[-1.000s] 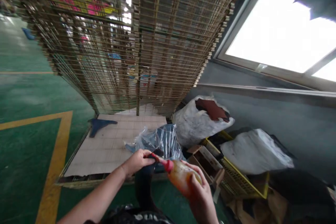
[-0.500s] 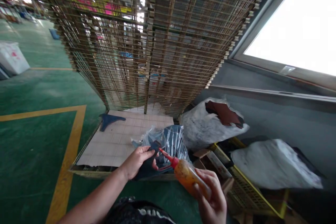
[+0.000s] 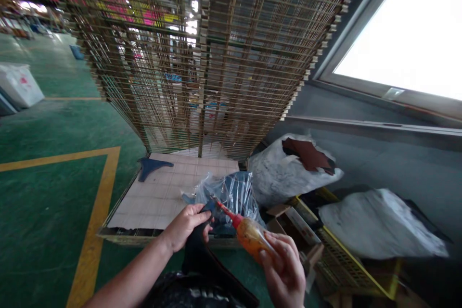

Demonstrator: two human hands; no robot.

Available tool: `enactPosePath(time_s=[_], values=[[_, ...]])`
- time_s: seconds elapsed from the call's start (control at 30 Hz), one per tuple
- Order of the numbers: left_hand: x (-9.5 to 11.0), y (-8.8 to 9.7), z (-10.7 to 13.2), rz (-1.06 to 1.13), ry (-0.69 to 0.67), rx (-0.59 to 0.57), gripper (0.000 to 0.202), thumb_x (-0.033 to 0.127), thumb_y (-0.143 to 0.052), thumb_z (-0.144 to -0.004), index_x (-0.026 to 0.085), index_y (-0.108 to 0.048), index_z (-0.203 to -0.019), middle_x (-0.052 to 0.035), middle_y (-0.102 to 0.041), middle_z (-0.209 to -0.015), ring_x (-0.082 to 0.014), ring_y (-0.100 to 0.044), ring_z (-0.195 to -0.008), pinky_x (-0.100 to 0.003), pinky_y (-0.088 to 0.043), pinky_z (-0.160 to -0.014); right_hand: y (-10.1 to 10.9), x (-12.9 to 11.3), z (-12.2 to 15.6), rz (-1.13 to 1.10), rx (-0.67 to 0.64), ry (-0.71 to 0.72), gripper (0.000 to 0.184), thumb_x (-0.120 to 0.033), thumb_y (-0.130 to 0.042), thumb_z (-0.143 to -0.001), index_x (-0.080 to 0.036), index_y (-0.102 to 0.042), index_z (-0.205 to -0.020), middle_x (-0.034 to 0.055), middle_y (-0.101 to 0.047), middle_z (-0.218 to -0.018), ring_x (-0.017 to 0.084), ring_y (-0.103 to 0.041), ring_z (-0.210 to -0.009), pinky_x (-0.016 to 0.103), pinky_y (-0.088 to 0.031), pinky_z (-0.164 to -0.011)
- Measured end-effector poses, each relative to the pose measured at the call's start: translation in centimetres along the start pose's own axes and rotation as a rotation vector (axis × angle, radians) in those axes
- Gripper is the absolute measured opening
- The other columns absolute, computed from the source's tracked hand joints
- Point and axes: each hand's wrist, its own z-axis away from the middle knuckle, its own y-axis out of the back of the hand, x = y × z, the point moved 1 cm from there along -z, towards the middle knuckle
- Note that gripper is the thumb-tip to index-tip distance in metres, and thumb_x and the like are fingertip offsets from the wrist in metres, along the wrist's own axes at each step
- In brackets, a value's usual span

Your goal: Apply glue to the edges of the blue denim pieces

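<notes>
My left hand (image 3: 185,227) grips the top end of a dark, strap-like piece of material (image 3: 200,255) that hangs down toward my lap. My right hand (image 3: 285,269) is closed round an orange squeeze bottle (image 3: 252,238) with a red nozzle. The nozzle tip points up and left and sits right at the top of the dark piece, beside my left fingers. Just behind both hands lies a clear plastic bag (image 3: 231,192) holding dark blue pieces.
A tall wire drying rack (image 3: 202,57) stands ahead, its lowest pulled-out shelf (image 3: 159,197) carrying a blue cut piece (image 3: 151,167). White sacks (image 3: 285,168), a yellow crate (image 3: 335,255) and a cardboard box (image 3: 296,231) sit at the right below a window. Green floor with yellow lines lies at the left.
The view has settled slightly lower. The dark piece now hangs longer below my left hand, and the bottle's nozzle has stayed at its top end.
</notes>
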Motion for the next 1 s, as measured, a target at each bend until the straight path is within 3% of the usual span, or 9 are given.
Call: enactPosePath(time_s=[0.13,0.27,0.43,0.7,0.77,0.87,0.93,1.0], values=[[-0.1,-0.3,0.3,-0.039,0.024,0.003,0.038,0.049,-0.072,-0.068,0.015,-0.058,-0.075,0.0038,-0.058,-0.045,-0.0095,-0.052,-0.040,-0.022,-0.043,-0.053,0.1,-0.2,0.2,0.001,0.012,-0.003,0.023,-0.020,-0.066,-0.078,-0.024,-0.067,-0.100,0.0093,-0.063,-0.094,0.023,-0.065,-0.083,0.034,-0.059,-0.065],[0.1,-0.7,0.6,-0.090,-0.028,-0.043,0.035,0.047,-0.070,-0.071,0.014,-0.059,-0.074,0.0034,-0.058,-0.042,-0.0087,-0.050,-0.039,-0.027,-0.047,-0.070,-0.2,-0.4,0.0,0.036,-0.042,0.036,0.024,-0.018,-0.066,-0.077,-0.024,-0.066,-0.100,0.0088,-0.064,-0.091,0.023,-0.065,-0.083,0.034,-0.058,-0.066],[0.1,-0.8,0.9,-0.110,-0.022,-0.043,0.036,0.048,-0.069,-0.071,0.013,-0.061,-0.076,0.0036,-0.057,-0.040,-0.0098,-0.051,-0.039,-0.029,-0.046,-0.072,0.0,-0.8,0.1,0.044,0.100,-0.016,0.018,-0.021,-0.066,-0.079,-0.023,-0.067,-0.097,0.0080,-0.062,-0.089,0.022,-0.063,-0.080,0.034,-0.056,-0.065],[0.1,-1.3,1.5,-0.122,-0.039,-0.089,0.034,0.047,-0.069,-0.073,0.013,-0.063,-0.076,0.0035,-0.056,-0.040,-0.0101,-0.051,-0.038,-0.029,-0.046,-0.073,-0.6,-0.4,1.1,-0.077,0.027,-0.059,0.021,-0.020,-0.069,-0.076,-0.025,-0.069,-0.097,0.0089,-0.064,-0.091,0.024,-0.063,-0.085,0.036,-0.056,-0.067],[0.0,-1.4,1.6,-0.130,-0.048,-0.083,0.035,0.048,-0.069,-0.073,0.014,-0.062,-0.075,0.0043,-0.055,-0.040,-0.0104,-0.051,-0.039,-0.029,-0.046,-0.070,-0.6,0.1,1.0,-0.067,0.109,-0.117,0.019,-0.023,-0.070,-0.076,-0.024,-0.069,-0.094,0.0079,-0.063,-0.091,0.023,-0.062,-0.085,0.035,-0.055,-0.070],[0.1,-1.5,1.9,-0.240,-0.088,-0.033,0.035,0.049,-0.066,-0.075,0.015,-0.061,-0.076,0.0029,-0.058,-0.045,-0.0117,-0.052,-0.042,-0.025,-0.043,-0.056,0.1,0.7,0.8,-0.114,0.179,-0.324,0.017,-0.032,-0.070,-0.076,-0.022,-0.068,-0.089,0.0063,-0.063,-0.089,0.021,-0.061,-0.081,0.033,-0.052,-0.071],[0.4,-1.3,2.1,-0.426,-0.226,0.028,0.029,0.044,-0.062,-0.080,0.016,-0.064,-0.078,0.0006,-0.062,-0.050,-0.0132,-0.055,-0.047,-0.024,-0.043,-0.053,0.8,1.0,0.8,-0.191,0.177,-0.476,0.023,-0.039,-0.069,-0.076,-0.020,-0.067,-0.089,0.0059,-0.063,-0.089,0.020,-0.060,-0.079,0.031,-0.050,-0.070],[0.6,-0.9,2.3,-0.650,-0.448,0.111,0.022,0.035,-0.056,-0.085,0.017,-0.070,-0.085,-0.0022,-0.068,-0.059,-0.0151,-0.061,-0.056,-0.026,-0.048,-0.061,1.3,1.1,0.9,-0.269,0.168,-0.559,0.029,-0.043,-0.071,-0.073,-0.020,-0.066,-0.089,0.0059,-0.063,-0.090,0.021,-0.060,-0.078,0.030,-0.049,-0.069]])
